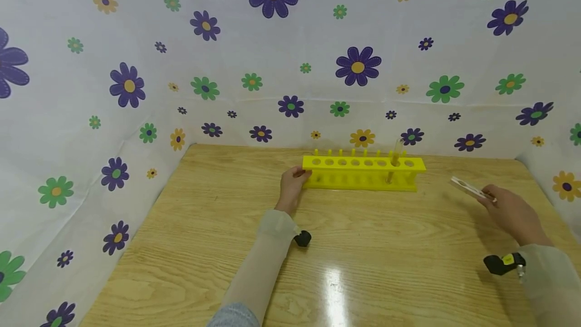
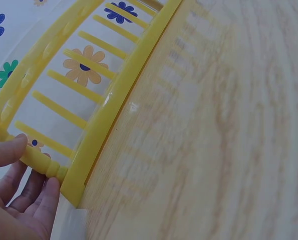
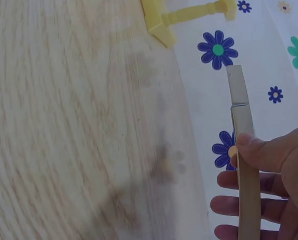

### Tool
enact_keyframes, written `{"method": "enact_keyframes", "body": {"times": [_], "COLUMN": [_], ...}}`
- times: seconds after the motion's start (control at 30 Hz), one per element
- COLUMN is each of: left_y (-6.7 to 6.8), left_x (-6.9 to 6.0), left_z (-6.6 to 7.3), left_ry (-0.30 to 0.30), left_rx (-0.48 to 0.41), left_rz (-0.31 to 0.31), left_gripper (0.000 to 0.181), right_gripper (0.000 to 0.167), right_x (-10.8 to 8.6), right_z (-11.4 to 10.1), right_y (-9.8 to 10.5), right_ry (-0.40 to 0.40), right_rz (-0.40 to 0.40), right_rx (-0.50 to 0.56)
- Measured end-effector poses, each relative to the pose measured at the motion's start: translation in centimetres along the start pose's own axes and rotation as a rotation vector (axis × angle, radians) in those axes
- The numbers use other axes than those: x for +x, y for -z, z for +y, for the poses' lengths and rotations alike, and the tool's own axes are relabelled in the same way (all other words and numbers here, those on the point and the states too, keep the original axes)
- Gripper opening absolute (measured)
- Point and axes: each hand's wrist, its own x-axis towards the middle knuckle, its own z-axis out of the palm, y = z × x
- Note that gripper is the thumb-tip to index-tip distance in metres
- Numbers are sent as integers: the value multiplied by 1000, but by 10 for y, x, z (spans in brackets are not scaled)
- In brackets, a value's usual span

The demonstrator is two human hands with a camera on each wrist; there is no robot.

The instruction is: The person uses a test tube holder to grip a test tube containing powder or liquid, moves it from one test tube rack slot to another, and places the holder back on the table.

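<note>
A yellow test tube rack stands near the back of the table, a row of round holes along its top. One glass test tube sits upright, slightly tilted, in a hole towards the right end. My left hand holds the rack's left end, with thumb and fingers about the end post in the left wrist view. To the right of the rack, my right hand grips a wooden test tube holder above the table, its head pointing towards the rack.
The wooden table reaches back to a white cloth with printed flowers, which also hangs at the left and right sides. A camera is strapped at the left wrist, another camera at the right.
</note>
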Motion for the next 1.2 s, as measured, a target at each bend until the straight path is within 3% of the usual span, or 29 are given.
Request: {"method": "enact_keyframes", "body": {"times": [0.63,1.2], "left_y": [2,1], "left_x": [0,1], "left_z": [-1,-1], "left_ry": [8,17], "left_rx": [-11,-3], "left_rz": [-9,-10], "left_gripper": [29,29], "right_gripper": [34,27], "right_x": [7,9], "right_z": [20,27], "right_y": [-10,-14], "right_ry": [-80,-52], "right_rz": [-78,-83], "right_rx": [26,-2]}}
